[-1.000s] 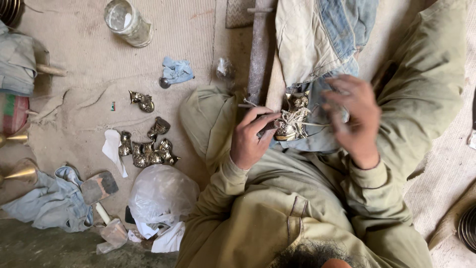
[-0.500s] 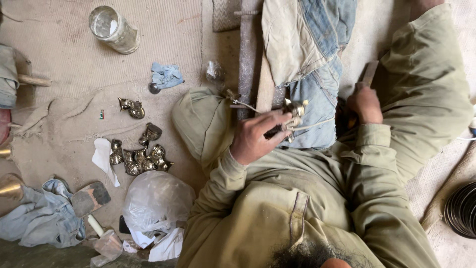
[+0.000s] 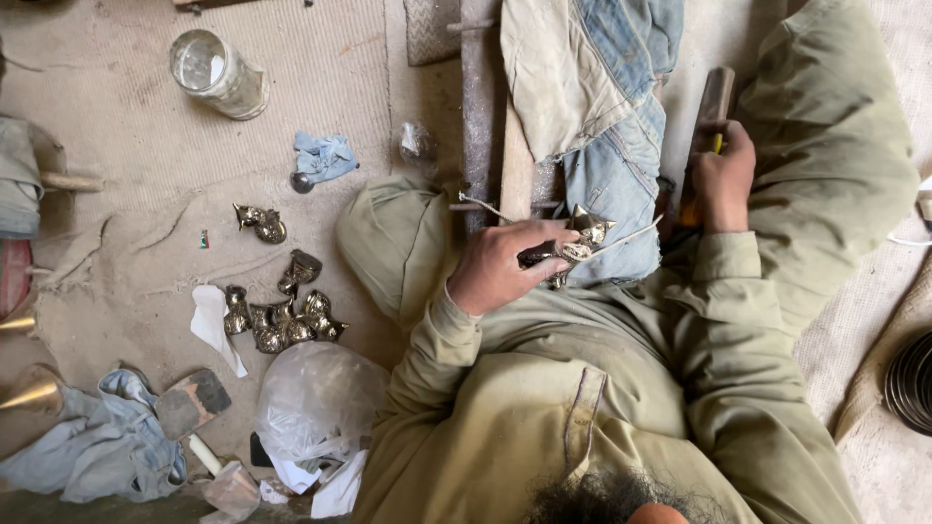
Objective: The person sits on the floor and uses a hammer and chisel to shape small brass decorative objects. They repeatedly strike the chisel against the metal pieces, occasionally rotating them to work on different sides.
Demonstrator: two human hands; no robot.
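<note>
since the earlier frame my right hand (image 3: 720, 177) has closed round a wooden tool handle (image 3: 712, 102) at two o'clock, fingers wrapped tight. my left hand (image 3: 505, 264) grips the small brass figure (image 3: 573, 243) at centre over the denim cloth (image 3: 612, 165). more brass pieces (image 3: 283, 315) lie at nine o'clock.

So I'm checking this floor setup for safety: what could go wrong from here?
The left hand holds a small brass piece with wire ends sticking out; these might poke the fingers. The right hand grips a wooden-handled tool close by, which could slip toward the other hand. The loose brass figures on the mat could get kicked about.
</note>
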